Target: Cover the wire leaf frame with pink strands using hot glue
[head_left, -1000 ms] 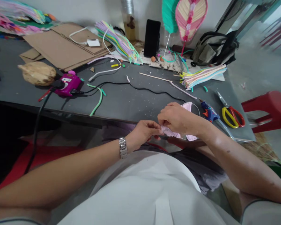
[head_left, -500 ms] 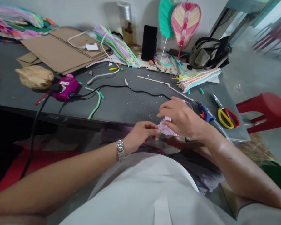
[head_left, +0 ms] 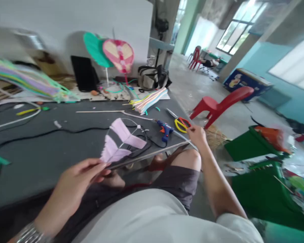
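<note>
My left hand [head_left: 84, 177] pinches the lower left tip of a leaf-shaped wire frame partly covered with pleated pale-pink strips [head_left: 125, 136]. The frame is tilted up over the table's front edge, its bare wire loop showing at the upper right. At the table's right end is my right hand [head_left: 198, 136], fingers drawn together beside the handles of the scissors [head_left: 181, 124]; whether anything is between them I cannot make out. A blue glue gun [head_left: 165, 130] lies between the frame and the scissors, with a clear glue stick [head_left: 183, 136] behind it.
Striped craft stems [head_left: 150, 99] lie in a bundle further back. Two leaf-shaped fans, one green [head_left: 97, 50] and one pink [head_left: 119, 55], stand by the wall near a black phone [head_left: 82, 72]. A red chair [head_left: 218, 104] and green bins [head_left: 258, 145] are on the right. A black cord crosses the table.
The view has swung right. My right hand has let go of the pink piece and moved right to the scissors. My left hand keeps hold of the piece, now more in sight.
</note>
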{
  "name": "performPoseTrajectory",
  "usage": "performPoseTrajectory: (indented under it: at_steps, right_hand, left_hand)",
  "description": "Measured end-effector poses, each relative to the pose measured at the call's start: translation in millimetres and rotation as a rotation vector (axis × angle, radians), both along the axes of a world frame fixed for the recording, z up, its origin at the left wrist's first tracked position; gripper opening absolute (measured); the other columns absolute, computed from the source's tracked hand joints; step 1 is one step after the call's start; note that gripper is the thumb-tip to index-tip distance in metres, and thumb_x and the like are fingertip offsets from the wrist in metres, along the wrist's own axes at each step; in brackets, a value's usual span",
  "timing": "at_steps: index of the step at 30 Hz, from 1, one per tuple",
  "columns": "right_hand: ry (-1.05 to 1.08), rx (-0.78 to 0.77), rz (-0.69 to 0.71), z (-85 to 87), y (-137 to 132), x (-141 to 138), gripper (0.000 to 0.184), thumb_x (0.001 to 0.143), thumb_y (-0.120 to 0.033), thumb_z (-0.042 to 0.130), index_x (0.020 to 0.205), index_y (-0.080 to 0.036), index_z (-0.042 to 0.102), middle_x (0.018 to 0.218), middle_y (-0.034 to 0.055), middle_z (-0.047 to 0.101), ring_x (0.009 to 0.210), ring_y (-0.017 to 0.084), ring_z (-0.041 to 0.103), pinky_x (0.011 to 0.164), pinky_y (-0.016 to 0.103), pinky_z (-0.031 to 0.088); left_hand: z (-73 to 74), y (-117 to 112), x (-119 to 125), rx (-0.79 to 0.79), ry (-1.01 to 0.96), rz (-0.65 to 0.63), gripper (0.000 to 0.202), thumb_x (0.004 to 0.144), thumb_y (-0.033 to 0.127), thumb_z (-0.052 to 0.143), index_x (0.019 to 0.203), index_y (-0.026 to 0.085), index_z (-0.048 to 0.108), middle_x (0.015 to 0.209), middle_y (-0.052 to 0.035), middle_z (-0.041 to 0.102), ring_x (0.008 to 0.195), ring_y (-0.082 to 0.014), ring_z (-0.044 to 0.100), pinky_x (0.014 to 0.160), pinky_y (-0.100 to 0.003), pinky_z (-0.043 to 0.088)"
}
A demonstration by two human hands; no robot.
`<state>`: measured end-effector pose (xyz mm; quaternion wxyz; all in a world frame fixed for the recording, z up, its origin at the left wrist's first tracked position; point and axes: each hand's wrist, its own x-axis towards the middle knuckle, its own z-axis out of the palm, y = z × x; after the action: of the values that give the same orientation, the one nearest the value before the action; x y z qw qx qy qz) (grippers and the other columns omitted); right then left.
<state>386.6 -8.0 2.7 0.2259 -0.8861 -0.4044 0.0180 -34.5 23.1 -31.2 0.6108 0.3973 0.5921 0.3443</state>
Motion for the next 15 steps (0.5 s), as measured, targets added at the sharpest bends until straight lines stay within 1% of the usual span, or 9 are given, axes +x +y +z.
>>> performPoseTrajectory:
  at_steps: [2,4,6,7,8,9,12,13,15]
  right_hand:
    - [-0.007,-0.017,-0.065,1.1,8.8,-2.0,0.013,0.083,-0.030,0.066,0.075,-0.021,0.072,0.079,0.0069,0.075,0.078,0.025,0.069,0.071,0.032,0.049]
    - [-0.030,-0.001,-0.093,4.8,18.6,-7.9,0.011,0.086,-0.027,0.064,0.085,-0.019,0.072,0.094,0.0109,0.077,0.092,0.026,0.070,0.079,0.034,0.049]
    - [-0.032,0.014,-0.053,7.9,27.5,-18.4,0.011,0.087,-0.024,0.062,0.090,-0.021,0.072,0.102,0.0104,0.076,0.099,0.025,0.069,0.085,0.032,0.049]
    - [-0.019,0.016,-0.016,8.0,31.1,-25.5,0.009,0.087,-0.024,0.063,0.087,-0.021,0.072,0.100,0.0090,0.076,0.098,0.024,0.070,0.085,0.031,0.048]
    - [0.005,0.013,0.025,6.9,33.6,-33.7,0.009,0.086,-0.026,0.066,0.081,-0.022,0.071,0.094,0.0075,0.076,0.094,0.023,0.070,0.083,0.030,0.048]
    - [0.039,0.009,0.063,4.5,34.9,-42.5,0.014,0.085,-0.031,0.070,0.074,-0.022,0.069,0.086,0.0063,0.075,0.088,0.023,0.070,0.079,0.030,0.048]
    - [0.189,0.002,0.147,-8.0,31.9,-66.6,0.041,0.074,-0.050,0.083,0.055,-0.022,0.059,0.055,0.0026,0.061,0.064,0.021,0.063,0.065,0.031,0.045]
    - [0.252,0.003,0.156,-13.2,29.9,-71.6,0.046,0.072,-0.051,0.085,0.050,-0.023,0.055,0.047,0.0004,0.054,0.055,0.019,0.059,0.059,0.030,0.042]
    - [0.392,0.026,0.168,-23.8,27.6,-75.7,0.049,0.071,-0.044,0.086,0.045,-0.024,0.050,0.036,-0.0034,0.043,0.042,0.014,0.048,0.049,0.028,0.035]
  left_hand:
    - [-1.8,4.0,-2.2,0.032,0.032,0.017,0.044,0.046,0.043,0.093,0.078,0.020,0.074,0.077,-0.0053,0.078,0.073,-0.0257,0.075,0.057,-0.028,0.059]
    - [-2.3,6.3,-5.5,0.029,0.055,0.032,0.043,0.043,0.042,0.093,0.076,0.021,0.074,0.076,-0.0051,0.078,0.073,-0.0270,0.075,0.056,-0.030,0.059]
    - [-4.0,8.9,-8.9,0.009,0.047,0.057,0.044,0.041,0.040,0.094,0.075,0.021,0.074,0.077,-0.0046,0.079,0.073,-0.0268,0.075,0.057,-0.030,0.059]
    - [-5.1,10.2,-10.3,-0.001,0.032,0.073,0.044,0.040,0.039,0.095,0.075,0.021,0.074,0.078,-0.0041,0.080,0.073,-0.0263,0.075,0.057,-0.029,0.059]
    - [-6.0,11.0,-11.3,-0.007,0.012,0.092,0.045,0.041,0.038,0.095,0.076,0.021,0.074,0.078,-0.0033,0.080,0.072,-0.0256,0.075,0.057,-0.029,0.059]
    - [-6.3,11.1,-11.9,-0.011,-0.009,0.111,0.044,0.042,0.038,0.095,0.077,0.022,0.074,0.079,-0.0026,0.080,0.072,-0.0245,0.074,0.056,-0.028,0.058]
    - [-1.0,6.4,-11.1,-0.022,-0.106,0.153,0.038,0.050,0.035,0.095,0.077,0.020,0.073,0.077,-0.0033,0.080,0.069,-0.0213,0.073,0.059,-0.028,0.057]
    - [2.0,4.5,-10.3,-0.020,-0.143,0.158,0.037,0.051,0.033,0.095,0.077,0.018,0.073,0.078,-0.0056,0.080,0.067,-0.0193,0.072,0.059,-0.026,0.055]
    - [6.8,2.9,-8.9,-0.015,-0.223,0.125,0.037,0.055,0.031,0.094,0.080,0.015,0.072,0.083,-0.0093,0.081,0.067,-0.0168,0.072,0.063,-0.025,0.056]
